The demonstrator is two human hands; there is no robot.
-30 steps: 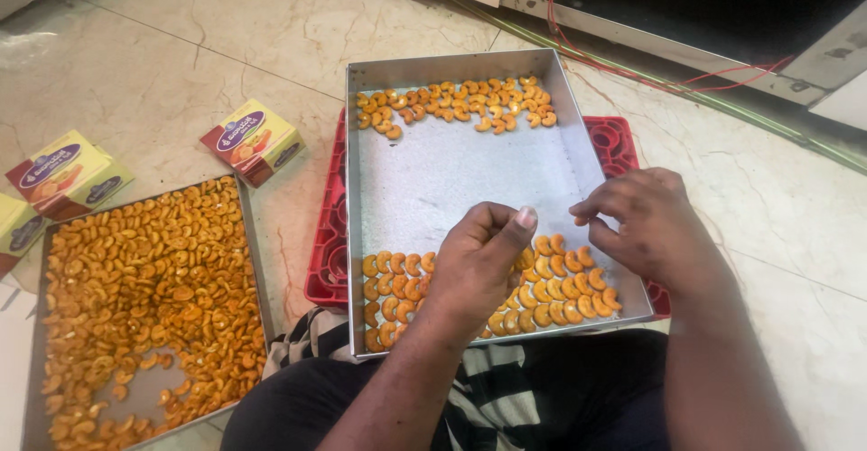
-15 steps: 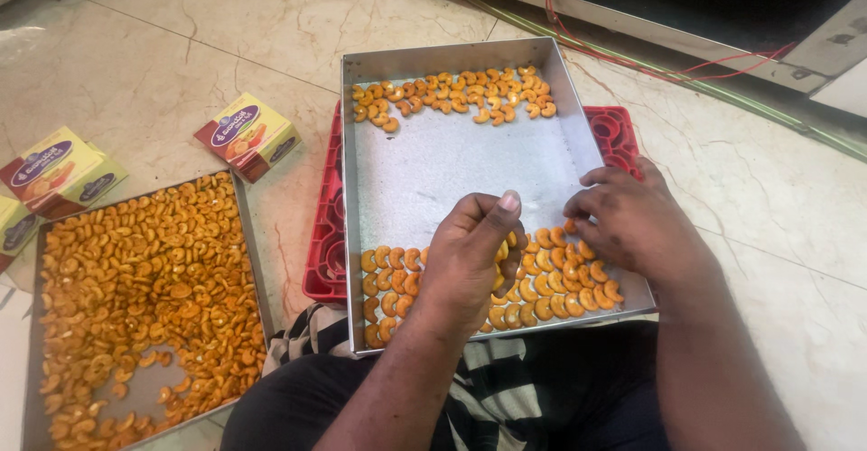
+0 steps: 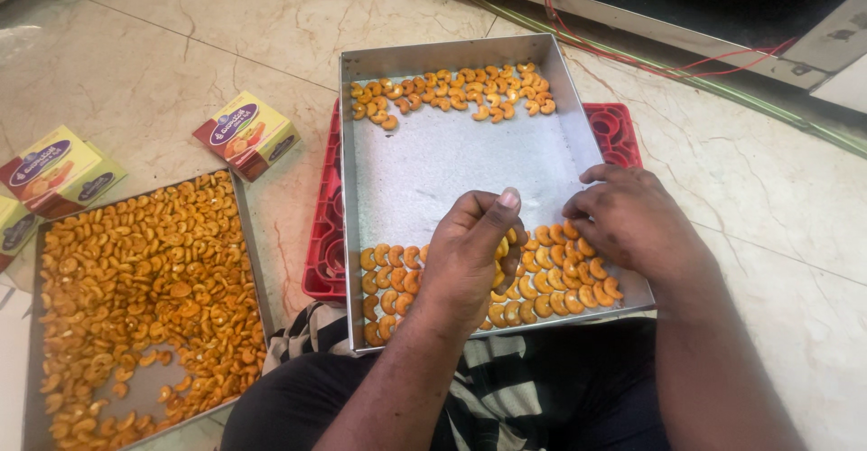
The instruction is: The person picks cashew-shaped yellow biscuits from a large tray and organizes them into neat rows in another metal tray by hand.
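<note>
Metal tray [image 3: 470,158]: left hand [image 3: 470,257] still over cashews [image 3: 560,270].

Marble floor [image 3: 163,63] – loose-nut tray [image 3: 32,415], red crate [image 3: 323,266] (under another tray), small boxes [image 3: 246,133]

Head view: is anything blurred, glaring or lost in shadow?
Head view: sharp and evenly lit; soft sheen on the marble floor, none on the steel tray; the left hand shades a few orange pieces; the top-right recess is too dark to read.
</note>
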